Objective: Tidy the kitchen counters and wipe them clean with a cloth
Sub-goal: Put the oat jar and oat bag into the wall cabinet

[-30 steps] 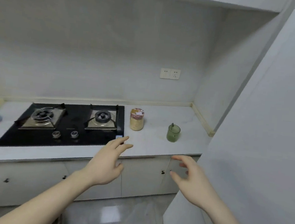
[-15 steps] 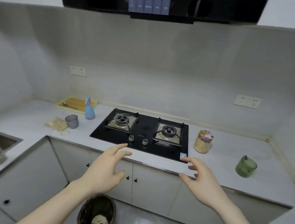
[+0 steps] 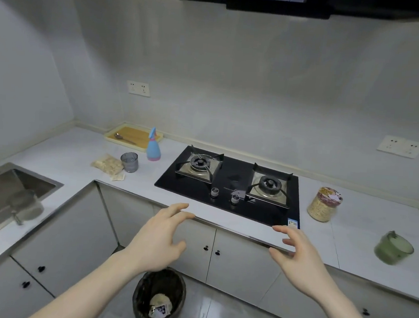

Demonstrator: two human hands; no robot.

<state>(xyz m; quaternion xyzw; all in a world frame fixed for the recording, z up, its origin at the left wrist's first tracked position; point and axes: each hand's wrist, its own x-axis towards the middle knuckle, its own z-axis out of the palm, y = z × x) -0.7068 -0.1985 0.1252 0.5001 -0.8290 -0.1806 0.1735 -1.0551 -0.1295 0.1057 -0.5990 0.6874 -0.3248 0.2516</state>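
An L-shaped pale counter (image 3: pixel 68 152) runs along two walls. On it stand a blue spray bottle (image 3: pixel 154 145), a grey cup (image 3: pixel 129 161), a clear bag of food (image 3: pixel 107 164) with a small packet (image 3: pixel 117 176) beside it, a grain jar (image 3: pixel 324 204) and a green cup (image 3: pixel 393 248). A tray (image 3: pixel 132 134) with a spoon sits in the back corner. My left hand (image 3: pixel 158 237) and my right hand (image 3: pixel 297 256) hover empty, fingers spread, in front of the counter edge. No cloth is in sight.
A black two-burner gas hob (image 3: pixel 234 183) is set into the counter under a range hood (image 3: pixel 278 0). A steel sink (image 3: pixel 7 193) lies at the left. A dark waste bin (image 3: pixel 158 296) with rubbish stands on the floor below my hands. Cabinet doors (image 3: pixel 235 258) line the front.
My view has swung left from the right end of the counter, bringing the sink, tray, spray bottle and bin into sight. Both hands stay raised and empty.
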